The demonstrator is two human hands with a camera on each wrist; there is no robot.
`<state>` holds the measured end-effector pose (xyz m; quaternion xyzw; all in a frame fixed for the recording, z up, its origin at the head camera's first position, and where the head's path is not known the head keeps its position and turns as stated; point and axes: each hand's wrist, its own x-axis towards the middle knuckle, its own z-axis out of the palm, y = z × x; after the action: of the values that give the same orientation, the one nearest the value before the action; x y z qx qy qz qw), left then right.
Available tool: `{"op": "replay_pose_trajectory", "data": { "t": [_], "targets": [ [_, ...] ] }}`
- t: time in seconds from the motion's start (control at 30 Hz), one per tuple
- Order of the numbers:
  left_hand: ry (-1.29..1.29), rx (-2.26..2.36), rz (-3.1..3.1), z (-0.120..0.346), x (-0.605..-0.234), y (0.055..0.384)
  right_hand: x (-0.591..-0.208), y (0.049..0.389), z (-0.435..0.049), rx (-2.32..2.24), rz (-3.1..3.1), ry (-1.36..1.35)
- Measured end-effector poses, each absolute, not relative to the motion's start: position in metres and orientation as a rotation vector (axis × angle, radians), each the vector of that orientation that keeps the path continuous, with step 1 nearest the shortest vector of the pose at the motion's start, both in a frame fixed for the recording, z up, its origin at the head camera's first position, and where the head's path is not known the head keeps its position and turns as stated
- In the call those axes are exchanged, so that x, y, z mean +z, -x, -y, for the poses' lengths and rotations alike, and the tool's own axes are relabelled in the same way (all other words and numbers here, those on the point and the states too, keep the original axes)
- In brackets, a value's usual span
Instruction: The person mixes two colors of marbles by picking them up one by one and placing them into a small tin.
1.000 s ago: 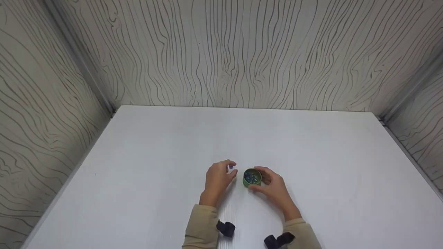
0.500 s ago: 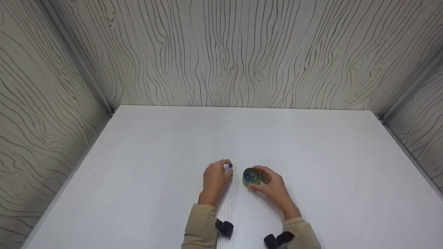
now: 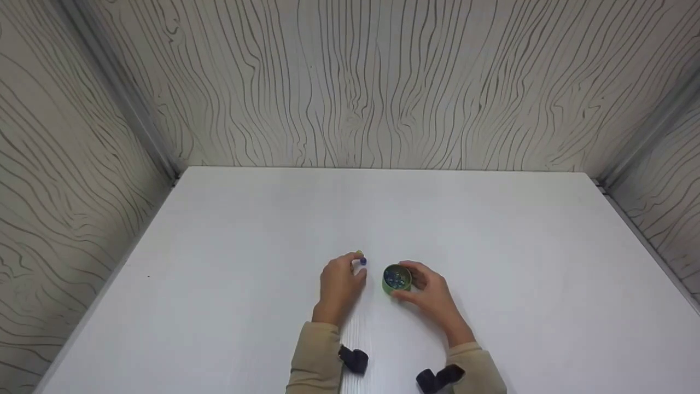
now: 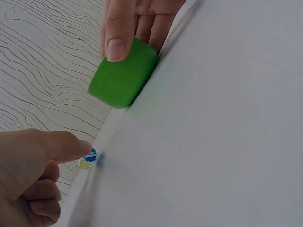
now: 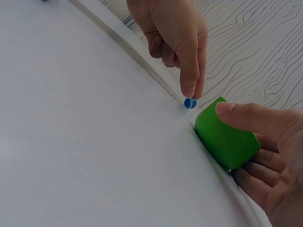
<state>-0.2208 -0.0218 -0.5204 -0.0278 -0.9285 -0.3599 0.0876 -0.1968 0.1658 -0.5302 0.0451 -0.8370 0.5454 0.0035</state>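
Note:
My right hand (image 3: 432,295) grips a small green cup (image 3: 391,289) on the white table, thumb on the near side and fingers behind. Several bluish glass marbles (image 3: 397,280) lie inside it. To the left, my left hand (image 3: 338,284) is low over the table, index finger extended and thumb apart from it in the head view. A blue swirled marble (image 5: 190,103) sits right at its fingertips. Beside that, partly hidden by the index finger, shows a yellowish marble (image 4: 85,164). The other left fingers are folded in toward the palm.
A broad white table (image 3: 246,230) reaches back to a wood-grain patterned wall (image 3: 350,82). A similar panel (image 3: 65,153) stands along the left side. Dark wrist cameras (image 3: 354,361) are strapped over beige sleeves (image 3: 314,358).
My left hand has shifted slightly left, so the blue marble and then the yellowish one show more clearly. My right hand keeps the green cup in the same place.

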Motion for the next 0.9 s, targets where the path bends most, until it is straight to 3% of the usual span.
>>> {"op": "replay_pose_trajectory", "data": {
  "t": [0.9],
  "targets": [
    [0.107, -1.043, 2.818, 0.0162, -0.5229, 0.2237, -0.5294, 0.1959, -0.1670, 1.722, 2.634, -0.145]
  ]
}}
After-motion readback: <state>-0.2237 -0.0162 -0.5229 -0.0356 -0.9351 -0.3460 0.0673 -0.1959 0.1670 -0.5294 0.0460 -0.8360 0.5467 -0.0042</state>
